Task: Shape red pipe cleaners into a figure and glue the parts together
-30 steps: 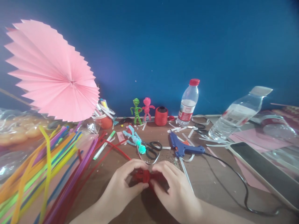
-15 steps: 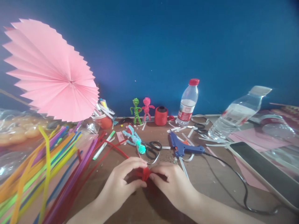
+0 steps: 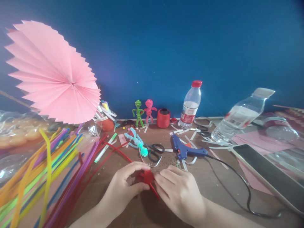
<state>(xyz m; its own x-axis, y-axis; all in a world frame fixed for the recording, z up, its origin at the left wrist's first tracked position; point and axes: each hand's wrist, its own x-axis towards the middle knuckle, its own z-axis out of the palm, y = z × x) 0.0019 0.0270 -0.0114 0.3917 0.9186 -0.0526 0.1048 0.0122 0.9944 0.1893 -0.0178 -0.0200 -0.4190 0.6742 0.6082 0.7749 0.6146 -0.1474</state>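
Note:
A small wound bundle of red pipe cleaner (image 3: 148, 176) is pinched between the thumb and fingers of my left hand (image 3: 129, 180). One red end sticks out below it, down to the right. My right hand (image 3: 179, 191) lies against the bundle's right side with its fingers curled together; what they hold, if anything, is hidden. Just beyond my hands lie a light blue pipe cleaner figure (image 3: 137, 143) and black-handled scissors (image 3: 155, 152). A green figure (image 3: 138, 113) and a pink figure (image 3: 149, 111) stand by the wall.
Coloured pipe cleaners (image 3: 48, 167) cover the left side, below a pink paper fan (image 3: 57, 72). A blue glue gun (image 3: 187, 150) with a black cord, two bottles (image 3: 190, 109), a phone (image 3: 268, 171), a red tape roll (image 3: 163, 118) and paper strips lie beyond and right.
My right hand has turned and shifted slightly right and down, its fingers now curled beside the bundle. A red end now shows below the bundle. My left hand has barely moved.

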